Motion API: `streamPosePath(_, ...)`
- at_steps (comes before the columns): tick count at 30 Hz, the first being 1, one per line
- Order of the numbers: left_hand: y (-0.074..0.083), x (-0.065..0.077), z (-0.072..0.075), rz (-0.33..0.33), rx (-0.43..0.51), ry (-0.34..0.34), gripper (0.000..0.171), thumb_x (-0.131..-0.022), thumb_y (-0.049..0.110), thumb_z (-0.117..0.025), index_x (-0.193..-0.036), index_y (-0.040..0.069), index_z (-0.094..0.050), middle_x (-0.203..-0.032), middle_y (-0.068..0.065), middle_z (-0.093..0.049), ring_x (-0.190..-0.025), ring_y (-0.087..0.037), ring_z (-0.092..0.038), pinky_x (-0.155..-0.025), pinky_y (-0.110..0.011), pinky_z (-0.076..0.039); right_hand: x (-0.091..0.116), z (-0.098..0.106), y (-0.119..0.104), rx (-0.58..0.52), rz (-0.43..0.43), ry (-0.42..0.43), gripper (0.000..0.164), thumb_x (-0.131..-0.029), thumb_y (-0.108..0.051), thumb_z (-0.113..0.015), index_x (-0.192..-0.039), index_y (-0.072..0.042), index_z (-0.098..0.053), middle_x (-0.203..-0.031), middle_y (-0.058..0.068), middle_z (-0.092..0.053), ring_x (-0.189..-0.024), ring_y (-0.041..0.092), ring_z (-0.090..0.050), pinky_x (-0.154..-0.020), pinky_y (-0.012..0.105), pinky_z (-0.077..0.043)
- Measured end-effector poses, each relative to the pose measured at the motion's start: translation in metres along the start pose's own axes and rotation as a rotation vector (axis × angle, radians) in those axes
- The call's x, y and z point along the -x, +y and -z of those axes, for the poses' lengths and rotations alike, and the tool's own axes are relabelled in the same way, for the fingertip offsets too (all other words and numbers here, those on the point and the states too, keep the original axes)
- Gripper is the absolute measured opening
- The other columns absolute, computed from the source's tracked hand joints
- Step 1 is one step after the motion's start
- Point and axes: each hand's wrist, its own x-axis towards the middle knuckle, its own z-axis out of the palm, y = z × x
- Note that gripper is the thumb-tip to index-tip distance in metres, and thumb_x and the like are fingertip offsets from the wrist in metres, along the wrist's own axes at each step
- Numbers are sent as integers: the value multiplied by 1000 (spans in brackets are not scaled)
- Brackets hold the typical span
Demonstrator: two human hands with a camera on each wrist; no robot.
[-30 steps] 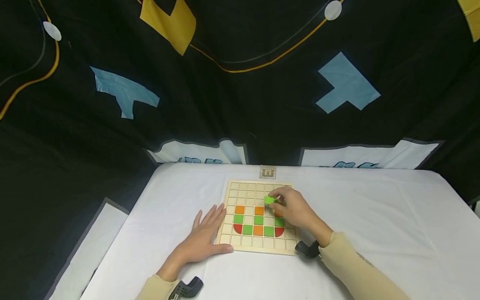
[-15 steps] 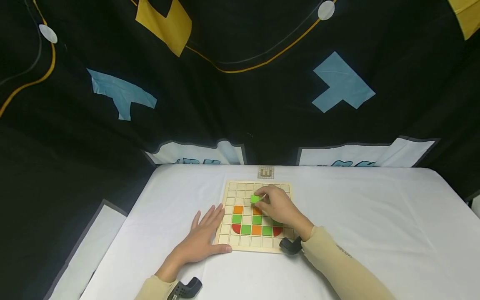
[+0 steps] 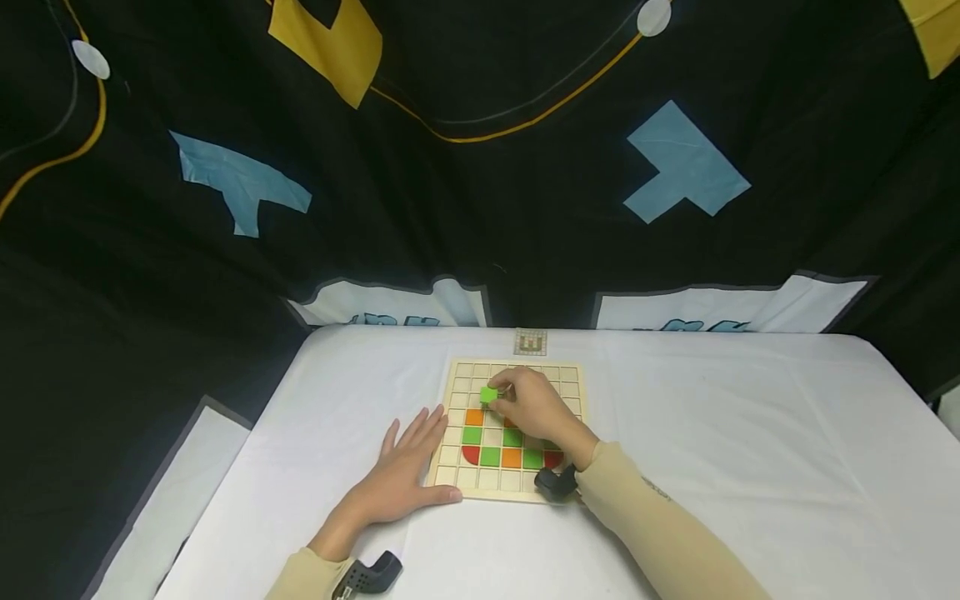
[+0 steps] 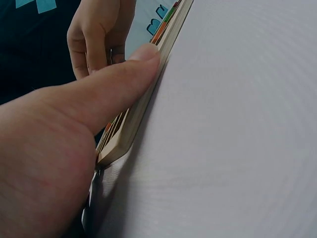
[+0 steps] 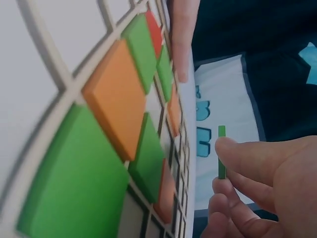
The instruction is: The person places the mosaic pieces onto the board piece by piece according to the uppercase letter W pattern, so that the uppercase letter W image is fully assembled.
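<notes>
My right hand (image 3: 534,406) pinches a thin green square tile (image 3: 488,395) between thumb and fingers, above the upper left part of a wooden grid board (image 3: 468,488). In the right wrist view that tile (image 5: 222,151) stands edge-on, apart from the board. Green, orange and red tiles sit in the board's cells; an orange tile (image 3: 474,417) lies just below the held one, and a rounded red tile (image 3: 471,454) marks the lower left. The right hand covers part of the pattern. With fingers spread, my left hand (image 3: 401,479) rests at the board's left edge, its thumb on the near corner.
A small gridded card (image 3: 530,342) lies behind the board on the white tablecloth (image 3: 712,417). Beyond the table hangs a dark curtain (image 3: 480,225) with blue and yellow patches. Each wrist carries a black device (image 3: 375,575).
My right hand has moved left across the board with the green tile still pinched. The left hand stays at the board's edge. The head view has shifted slightly.
</notes>
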Motion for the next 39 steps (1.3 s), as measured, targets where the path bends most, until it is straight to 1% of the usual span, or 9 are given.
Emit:
streamPosePath(7,0,0,1,-13,7,9,111,-84,69,-66,-160,4,-19,-169,-7,-8,-155,-32,-1,-117,-62,9,-9,-4,0,41,12,16,25,-89,-14,-77,-113,-8,-75,-103,4,-69,-88,17,-60,-83,35,-53)
streamPosePath(11,0,0,1,-8,8,3,111,-84,70,-65,-160,4,-19,-169,-7,-8,-155,-31,-1,-118,-62,9,-13,-7,0,41,21,2,25,-89,-15,-78,-113,-7,-75,-105,5,-69,-90,18,-60,-84,37,-53)
streamPosePath(18,0,1,2,-16,13,11,110,-85,68,-66,-160,2,-19,-168,-10,-10,-154,-33,-2,-117,-63,8,-19,-10,-1,47,1,-37,26,-90,-16,-76,-114,-7,-74,-107,6,-70,-93,18,-62,-88,38,-53)
streamPosePath(23,0,1,1,-15,4,7,111,-84,69,-65,-160,2,-20,-168,-10,-10,-154,-33,-2,-117,-63,8,-20,-11,-2,58,-1,-58,27,-90,-15,-76,-115,-6,-74,-108,7,-71,-94,20,-62,-91,40,-53)
streamPosePath(28,0,0,0,-10,-3,7,112,-83,70,-65,-160,2,-20,-168,-9,-10,-154,-34,-3,-117,-63,7,-21,-13,-2,78,-21,-72,26,-90,-15,-76,-115,-7,-74,-109,8,-71,-99,21,-62,-95,41,-51)
streamPosePath(39,1,0,0,-5,-8,5,112,-83,70,-66,-160,3,-20,-169,-8,-10,-155,-32,-3,-118,-61,8,-23,-16,0,108,-24,-80,27,-88,-18,-77,-113,-9,-76,-107,6,-70,-99,20,-59,-95,40,-50)
